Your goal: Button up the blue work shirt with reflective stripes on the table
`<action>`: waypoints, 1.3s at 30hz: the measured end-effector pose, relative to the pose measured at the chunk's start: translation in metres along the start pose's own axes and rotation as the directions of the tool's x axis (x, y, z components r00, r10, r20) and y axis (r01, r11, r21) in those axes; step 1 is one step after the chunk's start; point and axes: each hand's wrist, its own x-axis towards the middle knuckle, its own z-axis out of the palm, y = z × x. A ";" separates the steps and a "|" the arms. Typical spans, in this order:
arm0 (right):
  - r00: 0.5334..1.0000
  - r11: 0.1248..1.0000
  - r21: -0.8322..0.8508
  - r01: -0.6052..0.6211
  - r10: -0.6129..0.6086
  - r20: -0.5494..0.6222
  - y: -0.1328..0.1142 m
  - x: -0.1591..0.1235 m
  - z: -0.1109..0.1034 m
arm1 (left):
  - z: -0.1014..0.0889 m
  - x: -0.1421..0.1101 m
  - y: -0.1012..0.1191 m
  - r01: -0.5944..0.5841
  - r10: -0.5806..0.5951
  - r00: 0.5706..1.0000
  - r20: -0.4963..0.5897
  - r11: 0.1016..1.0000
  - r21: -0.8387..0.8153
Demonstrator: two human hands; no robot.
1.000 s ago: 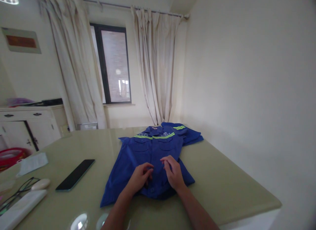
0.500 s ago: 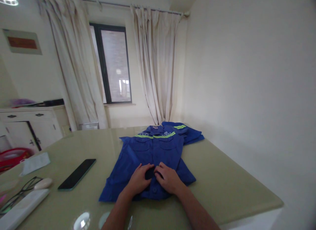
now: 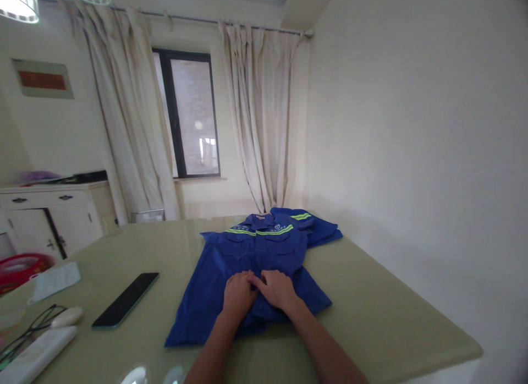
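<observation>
A blue short-sleeved work shirt (image 3: 208, 285) lies front up on the table, its collar pointing away from me. Yellow-green reflective stripes run across its chest above two pockets. My left hand (image 3: 240, 292) is closed on the front placket, low on the shirt. Right beside it, my right hand (image 3: 276, 289) is closed on the same placket, its thumb reaching across to the left fingers. The fingertips and the cloth between them are mostly hidden behind the hands.
Another folded blue garment (image 3: 324, 230) with a reflective stripe lies at the back right. On the left are a black phone (image 3: 126, 300), eyeglasses (image 3: 31, 329), a computer mouse (image 3: 67, 317), a white box-like object (image 3: 39, 354) and a pale sheet (image 3: 56, 281). A wall (image 3: 412, 180) borders the right.
Both hands have drawn closer together, and the dark gap in the placket between them no longer shows. The view has tilted up slightly.
</observation>
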 end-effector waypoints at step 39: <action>0.983 0.961 0.259 0.094 -0.048 -0.180 0.012 -0.018 0.012 | -0.007 -0.018 0.003 -0.179 0.163 0.981 -0.107 0.971 -0.159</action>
